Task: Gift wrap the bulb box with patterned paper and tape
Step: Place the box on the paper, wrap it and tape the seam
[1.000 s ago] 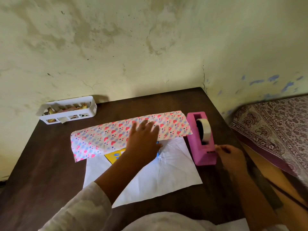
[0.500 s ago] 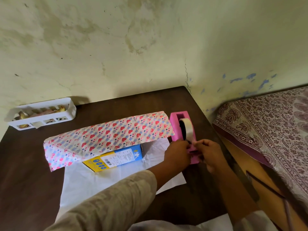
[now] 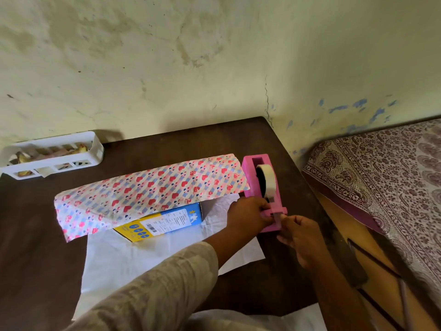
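Surroundings: I see a white basket (image 3: 51, 156) at the table's (image 3: 35, 247) ten o'clock corner, and a patterned bedspread (image 3: 386, 182) at three o'clock.
In the way: my left sleeve (image 3: 152, 290) crosses the white underside of the paper.
Room: bare wood lies at nine o'clock; the dispenser (image 3: 263, 187) stands near the table's right edge.
Box: the blue-and-yellow box (image 3: 160, 223) lies at table centre, half under the heart-patterned paper (image 3: 148, 189).
Left hand (image 3: 248, 215): fingers curled on the dispenser's front.
Right hand (image 3: 300, 237): fingertips pinch a tape (image 3: 277, 217) strip drawn from the cutter.
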{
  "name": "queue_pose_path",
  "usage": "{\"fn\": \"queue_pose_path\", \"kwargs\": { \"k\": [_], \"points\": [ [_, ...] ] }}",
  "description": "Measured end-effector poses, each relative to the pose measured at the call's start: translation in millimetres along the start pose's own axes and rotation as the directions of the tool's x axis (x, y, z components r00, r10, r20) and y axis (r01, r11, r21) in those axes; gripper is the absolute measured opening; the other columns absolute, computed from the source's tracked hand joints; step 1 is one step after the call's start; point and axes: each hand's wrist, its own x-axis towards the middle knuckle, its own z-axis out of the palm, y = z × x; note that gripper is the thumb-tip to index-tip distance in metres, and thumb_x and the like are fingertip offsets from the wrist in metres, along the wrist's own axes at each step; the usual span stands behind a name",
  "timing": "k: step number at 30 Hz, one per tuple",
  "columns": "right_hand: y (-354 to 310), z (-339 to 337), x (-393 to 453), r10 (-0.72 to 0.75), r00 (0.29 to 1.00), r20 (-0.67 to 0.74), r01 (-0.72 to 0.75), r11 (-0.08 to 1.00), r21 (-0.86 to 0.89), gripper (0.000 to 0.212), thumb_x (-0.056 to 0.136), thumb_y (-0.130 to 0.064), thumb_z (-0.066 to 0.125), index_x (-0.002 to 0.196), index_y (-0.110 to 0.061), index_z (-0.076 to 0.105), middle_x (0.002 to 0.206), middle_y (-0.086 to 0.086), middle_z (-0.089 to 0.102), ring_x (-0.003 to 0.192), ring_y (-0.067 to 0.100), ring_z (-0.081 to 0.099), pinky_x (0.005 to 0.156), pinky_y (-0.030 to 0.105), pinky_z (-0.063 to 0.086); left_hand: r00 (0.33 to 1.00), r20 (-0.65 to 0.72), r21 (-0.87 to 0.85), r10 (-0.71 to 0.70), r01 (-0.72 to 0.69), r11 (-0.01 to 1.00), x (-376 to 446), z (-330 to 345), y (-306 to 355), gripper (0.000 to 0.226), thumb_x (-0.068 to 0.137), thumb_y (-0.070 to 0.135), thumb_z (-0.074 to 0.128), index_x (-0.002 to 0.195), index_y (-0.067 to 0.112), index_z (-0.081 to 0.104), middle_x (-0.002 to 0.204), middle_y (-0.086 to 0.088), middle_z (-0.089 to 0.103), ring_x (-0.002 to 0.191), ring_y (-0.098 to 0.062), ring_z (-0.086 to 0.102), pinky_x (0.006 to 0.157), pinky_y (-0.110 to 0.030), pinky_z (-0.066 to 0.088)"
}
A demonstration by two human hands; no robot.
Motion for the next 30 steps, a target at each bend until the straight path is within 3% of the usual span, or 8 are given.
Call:
{"fn": "queue_pose_path", "kwargs": {
  "k": [4,10,14,17,19,23,26,30],
  "points": [
    [14.6,-0.4,6.8,-0.122,0.992,-0.045,0.106,0.961,-0.254,0.018,0.092,-0.024,0.053,0.084,-0.008,0.058,0.088,0.016,0.06,0.08,0.025,0.056,0.077,0.041,0.05,1.0,0.011,0.026,0.018,-0.018,0.999,0.4,-0.2,-0.8,0.036,0.084,0.041,0.066,0.112,0.019,0.066,0.111,-0.001,0.067,0.103,-0.019,0.06,0.094,-0.032,0.046],
    [30.2,5.2,10.3,-0.52,0.85,-0.085,0.354,0.683,-0.639,0.013,0.092,-0.02,0.055,0.08,-0.015,0.051,0.084,-0.002,0.046,0.068,0.006,0.044,0.059,0.012,0.031,1.0,0.009,0.028,0.024,-0.024,0.999,0.6,-0.1,-2.0,0.04,0.085,0.043,0.065,0.115,0.017,0.065,0.116,-0.002,0.065,0.107,-0.02,0.058,0.095,-0.032,0.042],
    [28.7,10.6,8.1,-0.548,0.83,-0.105,0.288,0.581,-0.761,0.011,0.092,-0.024,0.053,0.088,-0.014,0.055,0.098,0.003,0.051,0.084,0.01,0.048,0.065,0.017,0.037,0.999,0.005,0.024,0.035,-0.036,0.999,-1.3,0.2,-2.0,0.039,0.085,0.041,0.065,0.115,0.016,0.065,0.116,-0.003,0.066,0.107,-0.02,0.059,0.095,-0.033,0.043],
    [31.6,-1.6,5.0,-0.474,0.878,-0.06,0.101,0.308,-0.946,0.02,0.093,-0.031,0.051,0.106,-0.017,0.055,0.117,0.005,0.048,0.106,0.016,0.047,0.085,0.026,0.045,0.999,0.01,0.026,0.037,-0.038,0.999,-1.4,0.5,-2.8,0.038,0.085,0.038,0.066,0.117,0.016,0.064,0.118,-0.003,0.065,0.108,-0.02,0.059,0.094,-0.031,0.044],
    [37.1,-16.1,3.6,-0.365,0.923,-0.119,0.017,0.349,-0.937,0.022,0.093,-0.034,0.05,0.106,-0.018,0.056,0.12,0.005,0.05,0.11,0.018,0.047,0.09,0.03,0.045,0.999,0.013,0.033,0.042,-0.042,0.999,-0.7,0.8,-4.2,0.039,0.085,0.037,0.066,0.118,0.017,0.063,0.119,-0.002,0.064,0.109,-0.019,0.058,0.094,-0.03,0.044],
    [45.8,-29.4,-5.0,-0.32,0.938,-0.136,0.136,0.698,-0.703,0.013,0.093,-0.022,0.053,0.081,-0.018,0.055,0.082,0.001,0.058,0.077,0.013,0.056,0.071,0.024,0.044,0.999,0.013,0.023,0.047,-0.048,0.999,-0.3,2.9,-5.9,0.038,0.084,0.037,0.067,0.117,0.017,0.063,0.119,-0.001,0.063,0.109,-0.018,0.058,0.093,-0.03,0.045],
    [43.8,-19.4,-19.7,-0.449,0.884,-0.13,0.296,0.753,-0.588,0.012,0.091,-0.011,0.056,0.08,-0.018,0.058,0.072,-0.011,0.053,0.07,0.001,0.051,0.06,0.011,0.032,0.998,0.023,-0.019,0.057,-0.056,0.998,-3.2,4.2,-7.5,0.037,0.085,0.034,0.067,0.117,0.016,0.062,0.119,-0.003,0.063,0.109,-0.019,0.057,0.094,-0.031,0.046],
    [34.1,-5.3,-23.6,-0.516,0.849,-0.113,0.398,0.765,-0.506,0.006,0.089,-0.013,0.059,0.09,-0.014,0.065,0.078,-0.006,0.062,0.073,0.002,0.056,0.064,0.016,0.042,0.99,0.027,-0.008,0.136,-0.136,0.991,-18.6,-3.7,-13.0,0.04,0.091,0.025,0.061,0.129,0.015,0.054,0.131,-0.004,0.055,0.121,-0.02,0.05,0.103,-0.03,0.038]
  ]
}}
